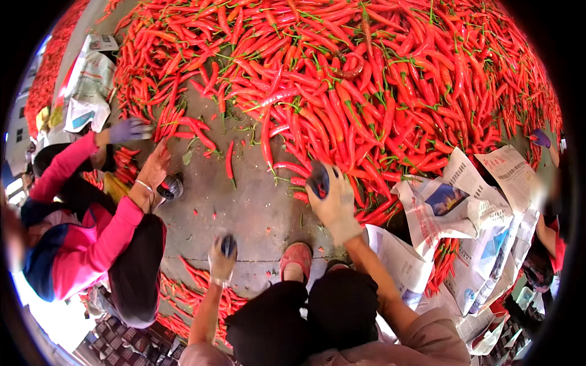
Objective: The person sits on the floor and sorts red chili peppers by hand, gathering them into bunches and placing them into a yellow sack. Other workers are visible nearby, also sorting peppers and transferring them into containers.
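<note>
Right fingers (318, 181): here they are, bent round at the lower edge of the heap, dark-coated, part-closed; whether they grip a pod I cannot tell, my own glove covers the spot.
Right hand (336, 207): pale glove, just right of the frame's centre, back turned up to me.
Left fingers (228, 246): curled in, dark coating showing, no pod visible in them; fully clenched or slightly loose, I cannot tell.
Left hand (221, 263): over the floor, lower middle of the frame, well apart from the big heap.
Chilli heap (366, 116): red pods, green stems, filling the top and upper right, its lower edge right at my right fingers.
Lone chilli (229, 163): on the grey floor (238, 204), above my left hand in the frame.
Smaller chilli pile (226, 303): lower left, near my left wrist.
Red shoe (296, 259): mine, bottom centre, between my two hands.
Newspaper sheets (452, 210): crumpled, right side, chillies showing among them.
Co-worker (91, 244): left side, pink sleeves, one purple-gloved hand (128, 130) and one bare hand (157, 163) by the chillies.
</note>
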